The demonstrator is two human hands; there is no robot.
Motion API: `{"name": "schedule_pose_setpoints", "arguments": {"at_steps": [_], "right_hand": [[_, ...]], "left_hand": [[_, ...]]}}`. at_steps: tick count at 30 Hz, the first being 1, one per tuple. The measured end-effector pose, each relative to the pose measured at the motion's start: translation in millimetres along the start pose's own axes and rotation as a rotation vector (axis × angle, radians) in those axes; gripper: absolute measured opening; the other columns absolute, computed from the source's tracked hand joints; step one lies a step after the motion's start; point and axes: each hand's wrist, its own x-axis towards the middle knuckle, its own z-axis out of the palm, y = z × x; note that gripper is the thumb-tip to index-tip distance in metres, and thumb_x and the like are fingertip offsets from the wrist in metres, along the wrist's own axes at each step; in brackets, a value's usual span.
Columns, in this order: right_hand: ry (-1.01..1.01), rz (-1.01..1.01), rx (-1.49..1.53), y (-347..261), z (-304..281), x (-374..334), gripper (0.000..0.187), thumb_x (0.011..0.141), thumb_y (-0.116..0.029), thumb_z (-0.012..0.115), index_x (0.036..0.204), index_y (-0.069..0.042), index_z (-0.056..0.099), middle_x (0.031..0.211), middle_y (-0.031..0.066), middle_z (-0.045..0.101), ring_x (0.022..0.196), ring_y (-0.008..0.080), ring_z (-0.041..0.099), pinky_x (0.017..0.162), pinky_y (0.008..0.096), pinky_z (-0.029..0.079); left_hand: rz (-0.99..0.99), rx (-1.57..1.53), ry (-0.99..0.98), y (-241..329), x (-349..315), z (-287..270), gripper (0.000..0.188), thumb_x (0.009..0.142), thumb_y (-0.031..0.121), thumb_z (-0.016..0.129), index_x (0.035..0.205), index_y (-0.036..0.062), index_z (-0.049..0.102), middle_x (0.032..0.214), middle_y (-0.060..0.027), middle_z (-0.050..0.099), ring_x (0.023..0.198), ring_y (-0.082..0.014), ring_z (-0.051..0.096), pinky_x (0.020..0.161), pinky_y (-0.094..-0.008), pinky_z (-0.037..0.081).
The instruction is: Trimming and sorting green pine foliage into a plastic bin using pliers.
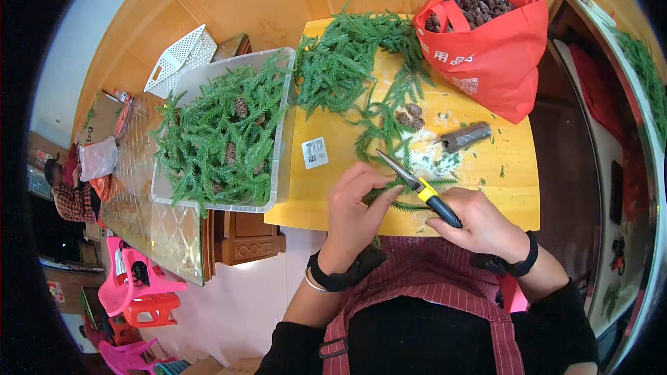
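Note:
My left hand (353, 198) pinches a green artificial pine sprig (404, 204) above the near edge of the yellow table. Long-nosed pliers (424, 189) with black and yellow handles are in my right hand (481, 217). Their pointed jaws reach up and left over the sprig, close to my left fingertips. Whether the jaws touch the sprig, I cannot tell. Just beyond the pliers lie a brown pine cone (411, 117), a dark cylindrical roll (465, 137) and white powdery bits (432, 161).
Loose green sprigs (345, 62) are heaped at the table's far side. A red bag (495, 66) of pine cones stands far right. On the left, a clear plastic bin (283, 139) holds sprigs with cones, and a white basket (182, 60) stands behind it. A printed card (315, 153) lies nearby.

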Motion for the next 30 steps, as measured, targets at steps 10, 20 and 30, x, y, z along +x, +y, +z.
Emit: {"name": "schedule_pose_setpoints", "arguments": {"at_steps": [10, 20, 30], "right_hand": [[0.031, 0.082, -0.143, 5.6, 20.7, 9.5, 0.027, 0.078, -0.026, 0.062, 0.069, -0.002, 0.053, 0.057, 0.0171, 0.053, 0.053, 0.0343, 0.054, 0.05, 0.0395, 0.043], [0.014, 0.1, -0.23, 17.7, -28.2, 4.2, 0.024, 0.076, -0.021, 0.063, 0.085, 0.001, 0.059, 0.071, 0.0106, 0.056, 0.065, 0.0208, 0.055, 0.061, 0.0294, 0.042], [0.075, 0.45, -0.4, 39.9, -53.9, -73.5, 0.022, 0.073, -0.017, 0.062, 0.082, 0.003, 0.056, 0.083, 0.0186, 0.056, 0.091, 0.0356, 0.048, 0.081, 0.04, 0.039]], "left_hand": [[-0.262, -0.088, 0.002, -21.3, -9.1, -8.5, 0.008, 0.069, -0.003, 0.065, 0.069, -0.0031, 0.057, 0.066, -0.0046, 0.049, 0.059, -0.0119, 0.051, 0.052, -0.0226, 0.04], [-0.207, -0.179, 0.051, -24.9, -14.2, -30.9, 0.018, 0.07, -0.009, 0.06, 0.086, -0.0011, 0.059, 0.086, -0.0054, 0.05, 0.07, -0.0113, 0.053, 0.061, -0.0218, 0.045], [-0.129, -0.327, -0.019, -16.0, -5.5, -24.3, 0.029, 0.072, -0.007, 0.061, 0.1, 0.0024, 0.059, 0.095, -0.0052, 0.048, 0.088, -0.0128, 0.053, 0.068, -0.0223, 0.05]]}}
